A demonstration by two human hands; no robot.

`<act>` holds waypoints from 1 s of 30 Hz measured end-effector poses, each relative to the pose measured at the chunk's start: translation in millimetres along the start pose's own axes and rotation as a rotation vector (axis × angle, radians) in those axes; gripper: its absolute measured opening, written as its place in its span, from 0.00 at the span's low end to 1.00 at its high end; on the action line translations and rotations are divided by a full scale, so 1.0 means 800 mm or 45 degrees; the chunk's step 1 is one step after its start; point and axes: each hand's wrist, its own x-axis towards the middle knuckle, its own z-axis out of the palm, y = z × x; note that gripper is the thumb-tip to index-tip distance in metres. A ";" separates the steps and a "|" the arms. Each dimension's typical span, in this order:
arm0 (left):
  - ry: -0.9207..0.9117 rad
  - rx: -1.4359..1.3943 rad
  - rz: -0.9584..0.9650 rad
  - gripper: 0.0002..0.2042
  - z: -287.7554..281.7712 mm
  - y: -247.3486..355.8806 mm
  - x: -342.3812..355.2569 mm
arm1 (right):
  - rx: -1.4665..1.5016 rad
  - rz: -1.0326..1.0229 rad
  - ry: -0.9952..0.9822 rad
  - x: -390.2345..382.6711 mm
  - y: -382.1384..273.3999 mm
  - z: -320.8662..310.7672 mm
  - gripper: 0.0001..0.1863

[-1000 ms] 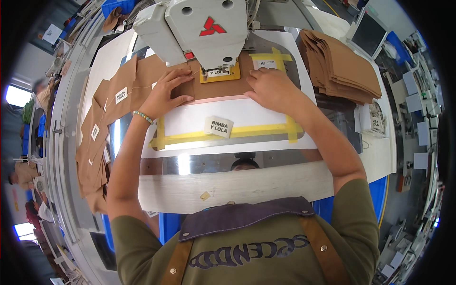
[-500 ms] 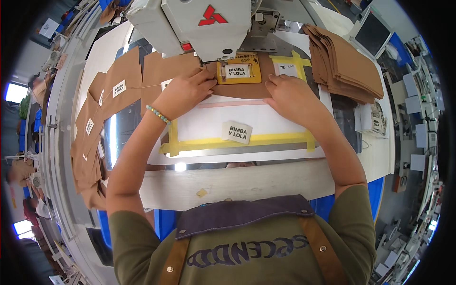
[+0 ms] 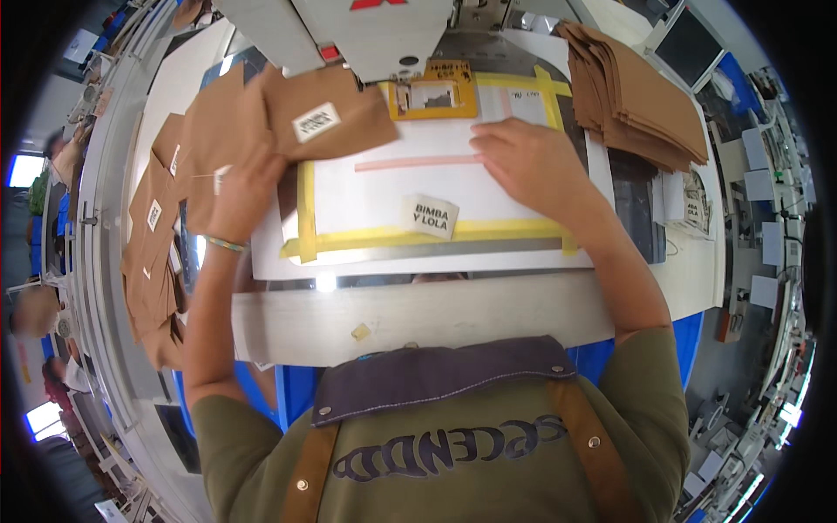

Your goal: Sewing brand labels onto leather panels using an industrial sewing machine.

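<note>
Brown flat leather-like panel [image 3: 362,126], white label patch [image 3: 316,122] face up: lies skewed over the upper left of the white template sheet [image 3: 366,196], just left of the yellow rectangular frame [image 3: 436,114].

Left hand [image 3: 235,199] is at the panel's lower left edge, fingers over brown material, motion-blurred. Can't tell if it's pinched or just pressed. Holding it from that side would leave the frame area unblocked.

Right hand [image 3: 536,170] is empty, thumb a little apart from the fingers, over the sheet near the right end of the pink strip [image 3: 410,163]. Can't tell if fingertips touch. Could be steadying the sheet.

Yellow tape [image 3: 375,235] borders the sheet, presumably to fix it. Pink strip reads as an edge guide. Loose white label [image 3: 431,216] sits at the lower tape, within easy reach.

White sewing machine head [image 3: 370,35] stands above the frame. Overlapping brown labelled pieces [image 3: 157,187] at left, fanned brown stack [image 3: 632,100] at right; likely split to keep batches separate. Pale desk [image 3: 418,305] edge in front.
</note>
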 end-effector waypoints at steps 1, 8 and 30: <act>0.068 0.098 -0.076 0.13 0.009 -0.035 -0.026 | 0.045 0.052 -0.020 0.003 0.000 -0.004 0.06; -0.206 0.245 -0.474 0.23 -0.023 -0.094 -0.029 | 0.342 0.053 -0.164 -0.010 -0.025 -0.009 0.11; 0.021 -1.290 0.392 0.22 -0.055 0.230 0.128 | -0.297 0.623 0.071 -0.075 0.127 -0.141 0.16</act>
